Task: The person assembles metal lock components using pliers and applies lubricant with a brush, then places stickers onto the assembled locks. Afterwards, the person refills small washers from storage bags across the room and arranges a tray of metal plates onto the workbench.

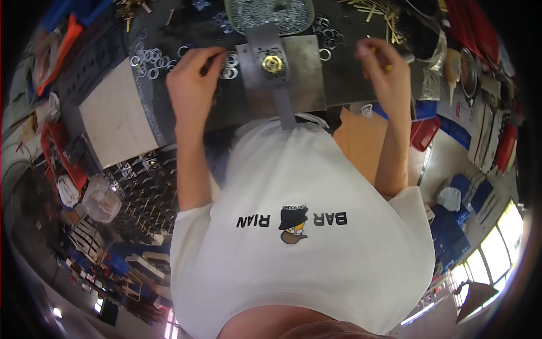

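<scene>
Before me a dark metal fixture (264,40) stands on a steel plate (309,79). A round brass part (272,64) sits in the fixture. To its left is my left hand (195,76), closed, thumb and fingertips drawn together; whatever they may hold is hidden. Silver rings (230,72) lie close beside those fingertips. My right hand (387,70) is raised to the right of the plate, fingers curled, with a small yellow piece (388,68) showing among them. Neither hand touches the fixture.
A green tray (311,17) full of small metal pieces stands behind the fixture. More silver rings (149,59) are scattered at left, near a pale board (121,113). Thin brass-coloured strips (370,10) lie at the back right. A red container (424,134) is at right.
</scene>
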Demonstrator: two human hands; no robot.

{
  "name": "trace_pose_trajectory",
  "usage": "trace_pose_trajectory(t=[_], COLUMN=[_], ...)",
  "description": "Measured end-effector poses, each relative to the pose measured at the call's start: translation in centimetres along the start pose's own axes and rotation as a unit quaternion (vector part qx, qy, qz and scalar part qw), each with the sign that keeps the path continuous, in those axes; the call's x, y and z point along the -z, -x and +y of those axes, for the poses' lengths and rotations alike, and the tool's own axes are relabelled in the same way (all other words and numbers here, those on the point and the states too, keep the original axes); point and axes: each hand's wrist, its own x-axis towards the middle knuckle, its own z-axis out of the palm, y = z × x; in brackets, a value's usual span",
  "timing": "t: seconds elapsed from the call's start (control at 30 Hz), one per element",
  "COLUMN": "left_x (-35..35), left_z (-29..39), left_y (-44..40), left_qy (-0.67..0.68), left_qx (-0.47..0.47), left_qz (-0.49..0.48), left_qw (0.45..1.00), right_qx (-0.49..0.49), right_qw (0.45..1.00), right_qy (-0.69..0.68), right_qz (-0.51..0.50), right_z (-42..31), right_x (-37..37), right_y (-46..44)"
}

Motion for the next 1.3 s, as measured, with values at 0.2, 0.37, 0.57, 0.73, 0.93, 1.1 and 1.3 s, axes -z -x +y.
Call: trace_pose_trajectory(t=[0.2,0.37,0.57,0.73,0.93,1.1,1.3], left_x=[-0.5,0.3,0.4,0.0,0.4,-1.6,-1.8], left_z=[0.2,1.8,1.8,2.6,8.4,5.9,5.3], left_y=[0.0,0.1,0.5,1.0,0.7,1.1,1.6], left_qy=[0.061,0.021,0.032,0.161,0.137,0.003,0.032], left_qx=[0.003,-0.018,0.052,0.04,-0.128,-0.144,-0.094], left_qz=[0.054,0.054,0.034,0.058,0.026,0.007,-0.003], left_qw=[0.997,0.998,0.998,0.984,0.982,0.989,0.995], right_qx=[0.104,0.135,0.146,0.11,0.012,-0.005,0.003], right_qw=[0.834,0.783,0.752,0.801,0.893,0.912,0.933], right_qy=[-0.535,-0.599,-0.635,-0.574,-0.435,-0.406,-0.349], right_qz=[0.081,0.103,0.1,0.131,0.116,0.05,-0.091], right_z=[3.4,2.9,4.6,2.7,0.3,0.3,-4.3], right_x=[-2.3,-3.1,-3.9,-3.9,-3.3,-2.6,-0.4], right_y=[-0.4,-0.2,-0.2,-0.2,0.8,1.1,-1.0])
